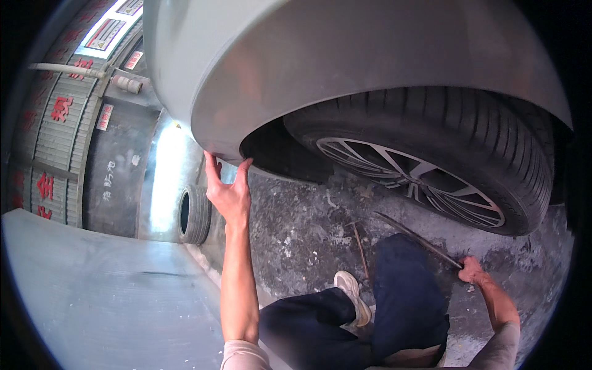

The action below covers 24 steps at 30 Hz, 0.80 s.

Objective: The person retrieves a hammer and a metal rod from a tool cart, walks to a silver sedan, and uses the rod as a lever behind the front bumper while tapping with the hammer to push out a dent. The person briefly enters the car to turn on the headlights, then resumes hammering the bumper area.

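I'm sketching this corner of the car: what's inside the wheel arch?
A black tyre with a spoked rim, and a dark hollow to its left. What lies behind them is covered, and the grey bodywork hides the upper inside of the wheel arch.

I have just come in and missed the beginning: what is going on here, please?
A person with bent knees is beside a car. The left hand touches its lower edge, left of the wheel. The right hand grips one end of a long bar. A hammer-like tool lies on the floor.
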### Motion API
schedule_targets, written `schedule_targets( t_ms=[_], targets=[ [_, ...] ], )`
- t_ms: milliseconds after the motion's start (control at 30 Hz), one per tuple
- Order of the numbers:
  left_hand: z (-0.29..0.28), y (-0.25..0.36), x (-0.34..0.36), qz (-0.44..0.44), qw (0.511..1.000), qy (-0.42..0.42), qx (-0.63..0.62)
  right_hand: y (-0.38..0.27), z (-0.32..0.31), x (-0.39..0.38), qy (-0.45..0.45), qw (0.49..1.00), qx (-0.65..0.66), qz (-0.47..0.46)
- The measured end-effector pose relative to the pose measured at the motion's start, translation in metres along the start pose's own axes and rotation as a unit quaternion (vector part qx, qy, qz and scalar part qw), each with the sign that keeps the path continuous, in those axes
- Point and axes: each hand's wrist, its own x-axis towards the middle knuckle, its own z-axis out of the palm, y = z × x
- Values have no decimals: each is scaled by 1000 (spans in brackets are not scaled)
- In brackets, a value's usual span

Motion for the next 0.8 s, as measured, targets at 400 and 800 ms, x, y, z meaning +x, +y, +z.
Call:
schedule_targets(
  t_ms=[400, 800],
  targets=[
    [31, 26, -90, -187, 944, -74, -261, -98, -85, -114, 61, 993, 98, 0],
    [49, 109, -85, -384, 716, -238, -532, -197, -62, -79, 336, 892, 168, -250]
  ],
)
